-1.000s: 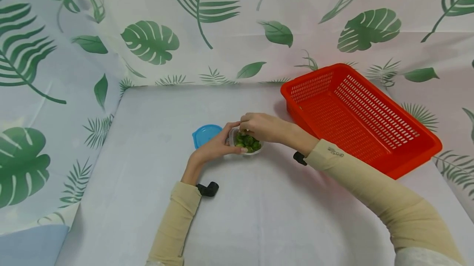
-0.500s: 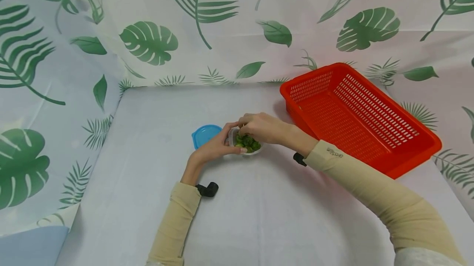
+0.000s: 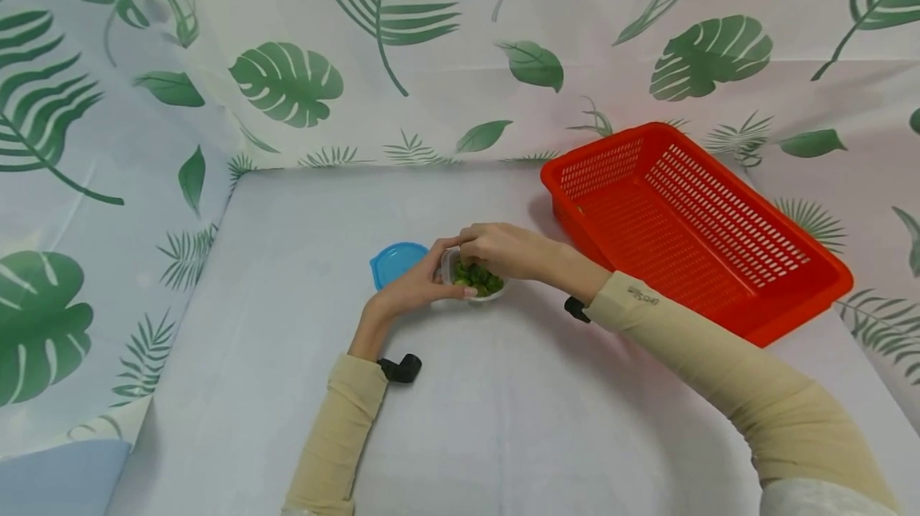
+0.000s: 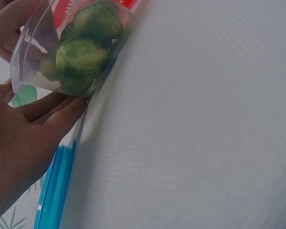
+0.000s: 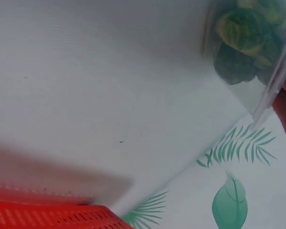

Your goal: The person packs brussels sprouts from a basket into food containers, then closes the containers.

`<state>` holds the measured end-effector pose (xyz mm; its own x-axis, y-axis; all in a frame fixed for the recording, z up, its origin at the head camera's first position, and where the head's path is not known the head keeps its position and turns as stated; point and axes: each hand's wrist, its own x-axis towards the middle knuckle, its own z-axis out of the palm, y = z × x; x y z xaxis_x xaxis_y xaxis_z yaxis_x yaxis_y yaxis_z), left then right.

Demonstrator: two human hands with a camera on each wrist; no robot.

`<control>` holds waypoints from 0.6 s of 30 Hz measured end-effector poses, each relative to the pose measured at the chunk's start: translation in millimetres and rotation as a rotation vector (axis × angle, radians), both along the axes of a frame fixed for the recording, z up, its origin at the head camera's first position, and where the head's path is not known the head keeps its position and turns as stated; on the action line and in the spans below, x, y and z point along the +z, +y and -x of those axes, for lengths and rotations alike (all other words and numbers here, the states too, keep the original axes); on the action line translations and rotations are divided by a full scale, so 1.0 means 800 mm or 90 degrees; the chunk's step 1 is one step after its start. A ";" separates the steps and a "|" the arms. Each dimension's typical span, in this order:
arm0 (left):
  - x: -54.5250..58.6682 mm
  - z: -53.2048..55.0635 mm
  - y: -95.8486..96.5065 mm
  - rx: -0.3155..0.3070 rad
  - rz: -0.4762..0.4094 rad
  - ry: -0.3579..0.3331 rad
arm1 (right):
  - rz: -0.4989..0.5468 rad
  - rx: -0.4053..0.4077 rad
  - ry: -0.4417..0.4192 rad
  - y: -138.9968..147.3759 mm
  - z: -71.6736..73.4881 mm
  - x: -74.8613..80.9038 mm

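Note:
A small clear plastic container (image 4: 32, 57) with several green Brussels sprouts (image 3: 483, 283) stands on the table. My left hand (image 3: 410, 289) grips it from the left side, thumb on the near side and fingers on the far side. Over its far rim, my right hand (image 3: 506, 251) reaches in with bent fingers. Those fingertips are hidden, so whether they pinch a sprout cannot be seen. Just behind my left hand, a blue lid (image 3: 394, 262) lies flat and partly covered by it. Through the clear wall in the left wrist view, sprouts (image 4: 81, 57) sit piled together.
On the right, a large red plastic basket (image 3: 690, 220) with slotted sides stands at an angle, close to my right forearm. Leaf-printed cloth walls (image 3: 431, 101) rise behind and beside the white table (image 3: 302, 260).
My right hand has shifted very slightly at the container, its fingers still bent into it. The left hand keeps its grip. The whole head view has drifted a little.

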<state>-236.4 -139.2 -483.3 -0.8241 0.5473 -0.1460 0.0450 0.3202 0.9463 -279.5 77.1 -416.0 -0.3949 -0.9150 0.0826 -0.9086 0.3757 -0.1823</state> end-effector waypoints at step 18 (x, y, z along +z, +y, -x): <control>0.003 0.000 0.003 0.008 0.025 -0.018 | -0.015 -0.102 -0.018 0.036 0.001 0.047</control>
